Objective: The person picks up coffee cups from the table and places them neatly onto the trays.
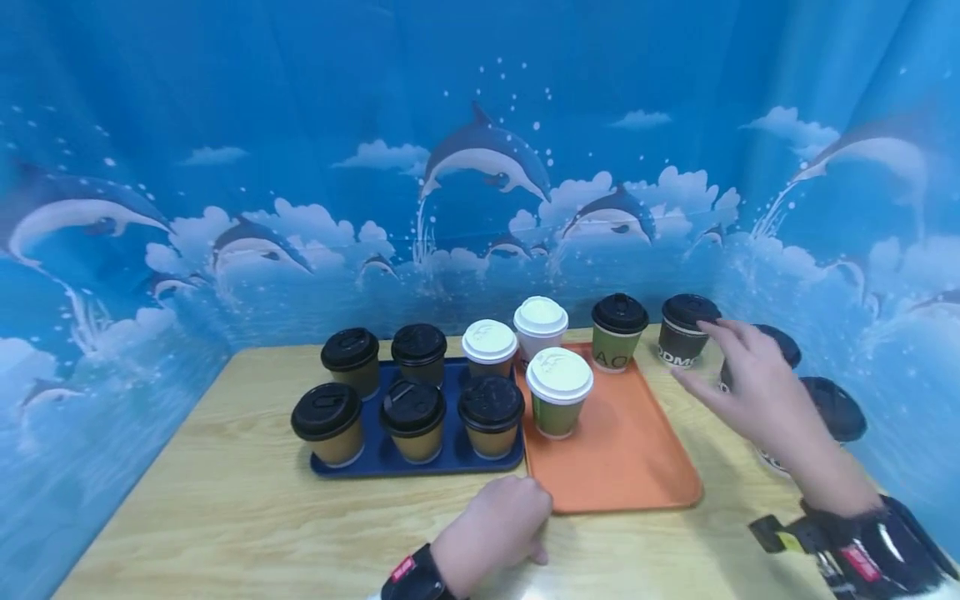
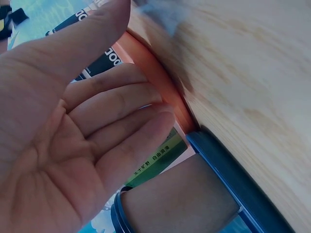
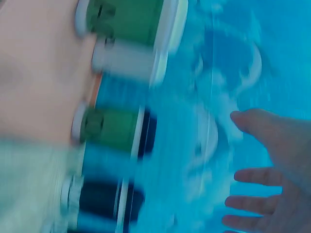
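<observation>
At the trays' front side, my left hand [image 1: 495, 518] has its fingers loosely bent against the rim of the orange tray [image 1: 622, 475]; the left wrist view shows a bare palm [image 2: 63, 155]. My right hand [image 1: 765, 396] is raised at the right, fingers spread and holding nothing, beside a dark paper cup with a black lid [image 1: 682, 337]. Whether the fingertips touch that lid I cannot tell. Standing on the orange tray are a green cup with a white lid [image 1: 557, 404], a white cup [image 1: 540, 327] and a green cup with a black lid [image 1: 617, 337].
Left of the orange tray, a navy tray [image 1: 352, 472] bears several brown cups, mostly black-lidded. Two more dark cups [image 1: 832, 408] stand at the right, partly behind my right hand and arm. A blue dolphin-print curtain [image 1: 300, 167] encloses the wooden table [image 1: 225, 467].
</observation>
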Demonstrator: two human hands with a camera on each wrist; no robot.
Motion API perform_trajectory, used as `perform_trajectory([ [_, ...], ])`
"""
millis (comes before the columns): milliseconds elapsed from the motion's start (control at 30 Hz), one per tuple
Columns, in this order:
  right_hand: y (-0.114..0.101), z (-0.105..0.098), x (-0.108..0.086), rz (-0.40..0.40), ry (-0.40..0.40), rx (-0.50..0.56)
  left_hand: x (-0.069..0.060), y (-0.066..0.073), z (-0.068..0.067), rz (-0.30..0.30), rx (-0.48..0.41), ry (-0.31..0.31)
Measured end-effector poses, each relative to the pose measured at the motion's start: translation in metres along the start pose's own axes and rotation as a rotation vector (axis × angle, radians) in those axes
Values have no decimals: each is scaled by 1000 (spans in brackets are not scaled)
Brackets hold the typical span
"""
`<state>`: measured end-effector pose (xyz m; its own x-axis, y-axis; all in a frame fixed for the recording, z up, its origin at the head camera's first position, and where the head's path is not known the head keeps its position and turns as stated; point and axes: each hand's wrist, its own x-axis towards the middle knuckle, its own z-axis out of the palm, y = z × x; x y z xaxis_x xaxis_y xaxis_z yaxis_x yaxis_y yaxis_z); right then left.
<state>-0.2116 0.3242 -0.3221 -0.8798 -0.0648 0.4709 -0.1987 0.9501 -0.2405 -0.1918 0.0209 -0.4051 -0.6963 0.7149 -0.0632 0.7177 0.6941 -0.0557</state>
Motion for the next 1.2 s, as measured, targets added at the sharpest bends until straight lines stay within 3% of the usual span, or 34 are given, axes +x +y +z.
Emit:
perform_trajectory([
  [167, 57, -13, -27, 98, 63, -51, 0, 1, 1, -6, 20, -13],
  [333, 87, -12, -48, 216, -1, -120, 2, 0, 1, -10, 24, -12],
  [467, 96, -8, -55, 250, -55, -111, 1, 0, 1, -9, 19, -12],
  [700, 105, -6, -55, 272, -83, -98, 0, 0, 2, 20, 38, 31],
  [833, 108, -2, -54, 272, -108, -74, -3, -1, 4, 11, 32, 24],
  [1033, 111, -2, -53, 250, -102, -46, -1, -2, 4, 10, 30, 13],
  [1200, 112, -4, -56, 290, -98, -58, 2, -1, 2, 11, 46, 7],
])
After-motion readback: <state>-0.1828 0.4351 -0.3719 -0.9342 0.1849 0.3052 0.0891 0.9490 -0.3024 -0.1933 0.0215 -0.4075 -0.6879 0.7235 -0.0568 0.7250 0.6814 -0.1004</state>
